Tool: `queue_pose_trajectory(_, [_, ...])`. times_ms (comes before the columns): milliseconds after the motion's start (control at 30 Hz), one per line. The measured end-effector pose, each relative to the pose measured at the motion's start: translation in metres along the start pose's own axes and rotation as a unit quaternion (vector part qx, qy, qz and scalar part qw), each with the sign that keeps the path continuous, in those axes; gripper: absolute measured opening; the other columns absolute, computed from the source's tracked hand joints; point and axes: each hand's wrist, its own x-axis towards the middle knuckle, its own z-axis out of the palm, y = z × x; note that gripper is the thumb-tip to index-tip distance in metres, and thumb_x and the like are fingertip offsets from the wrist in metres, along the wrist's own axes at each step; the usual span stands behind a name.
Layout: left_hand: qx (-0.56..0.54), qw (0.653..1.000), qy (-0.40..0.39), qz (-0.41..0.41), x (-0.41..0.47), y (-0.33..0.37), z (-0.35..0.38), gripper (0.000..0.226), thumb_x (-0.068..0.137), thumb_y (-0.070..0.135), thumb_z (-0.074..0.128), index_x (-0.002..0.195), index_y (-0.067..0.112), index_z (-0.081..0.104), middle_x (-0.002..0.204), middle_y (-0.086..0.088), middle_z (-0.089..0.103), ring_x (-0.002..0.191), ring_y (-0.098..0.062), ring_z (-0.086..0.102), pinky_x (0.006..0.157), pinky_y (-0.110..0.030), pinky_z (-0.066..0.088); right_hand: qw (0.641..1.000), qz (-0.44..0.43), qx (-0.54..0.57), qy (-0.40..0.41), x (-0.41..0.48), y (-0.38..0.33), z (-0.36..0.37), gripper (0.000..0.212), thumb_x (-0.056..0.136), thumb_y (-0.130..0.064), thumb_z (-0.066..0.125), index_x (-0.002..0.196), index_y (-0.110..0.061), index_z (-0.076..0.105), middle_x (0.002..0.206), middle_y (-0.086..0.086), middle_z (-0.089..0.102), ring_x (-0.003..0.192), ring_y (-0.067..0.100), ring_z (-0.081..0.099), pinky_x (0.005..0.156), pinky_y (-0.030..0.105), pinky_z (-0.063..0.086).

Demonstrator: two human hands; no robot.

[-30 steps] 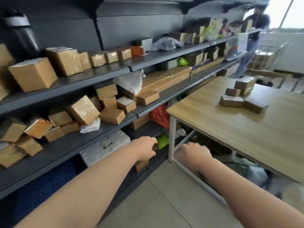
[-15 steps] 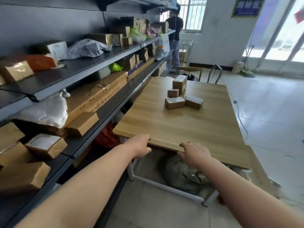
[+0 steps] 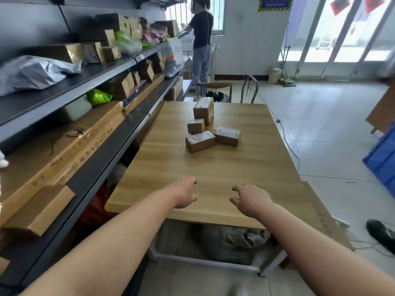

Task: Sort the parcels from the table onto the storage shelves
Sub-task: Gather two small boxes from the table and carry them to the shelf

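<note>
While the left hand (image 3: 183, 192) and right hand (image 3: 250, 199) hover slack-fingered and empty over the light wooden surface (image 3: 224, 167), four brown cardboard parcels (image 3: 204, 110) sit well ahead, mid-surface. The nearest parcel (image 3: 200, 141) lies crosswise, closer to the left hand.

One head-worn camera looks forward and down, close behind the left hand (image 3: 184, 192) and right hand (image 3: 249, 199). The table (image 3: 213, 165) stretches beyond them.
</note>
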Motion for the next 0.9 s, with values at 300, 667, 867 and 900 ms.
queue_pose_trajectory(300, [0.043, 0.998, 0.007, -0.036, 0.125, 0.018, -0.041, 0.061, 0.094, 0.029, 0.06, 0.148, 0.014, 0.035, 0.153, -0.006, 0.035, 0.139, -0.022, 0.034, 0.109, -0.029, 0.028, 1.0, -0.013, 0.028, 0.004, 0.136, 0.05, -0.035, 0.047, 0.098, -0.046, 0.042, 0.14, -0.026, 0.043, 0.139, 0.002, 0.05, 0.127, 0.025, 0.046, 0.098, 0.04, 0.041])
queue_pose_trajectory(667, [0.063, 0.994, 0.018, -0.091, 0.242, 0.012, -0.05, 0.058, 0.093, 0.033, 0.06, 0.144, 0.015, 0.038, 0.148, -0.004, 0.037, 0.135, -0.025, 0.036, 0.109, -0.039, 0.035, 0.999, 0.007, 0.023, -0.025, 0.259, 0.09, -0.047, 0.051, 0.096, -0.045, 0.047, 0.141, -0.023, 0.041, 0.145, 0.003, 0.042, 0.132, 0.025, 0.039, 0.101, 0.042, 0.038])
queue_pose_trajectory(867, [0.029, 0.992, 0.028, -0.122, 0.316, -0.019, -0.064, 0.052, 0.092, 0.035, 0.061, 0.134, 0.009, 0.044, 0.139, -0.008, 0.043, 0.128, -0.028, 0.04, 0.104, -0.041, 0.039, 0.999, 0.025, 0.014, -0.027, 0.321, 0.079, -0.053, 0.057, 0.094, -0.042, 0.051, 0.144, -0.019, 0.036, 0.154, 0.005, 0.027, 0.144, 0.024, 0.02, 0.11, 0.044, 0.033])
queue_pose_trajectory(900, [0.029, 0.991, 0.026, -0.124, 0.329, -0.025, -0.065, 0.055, 0.091, 0.036, 0.061, 0.135, 0.008, 0.043, 0.139, -0.008, 0.042, 0.128, -0.029, 0.04, 0.105, -0.041, 0.038, 0.999, 0.026, 0.012, -0.027, 0.332, 0.076, -0.053, 0.059, 0.094, -0.043, 0.052, 0.145, -0.019, 0.036, 0.154, 0.005, 0.027, 0.143, 0.023, 0.02, 0.11, 0.044, 0.033])
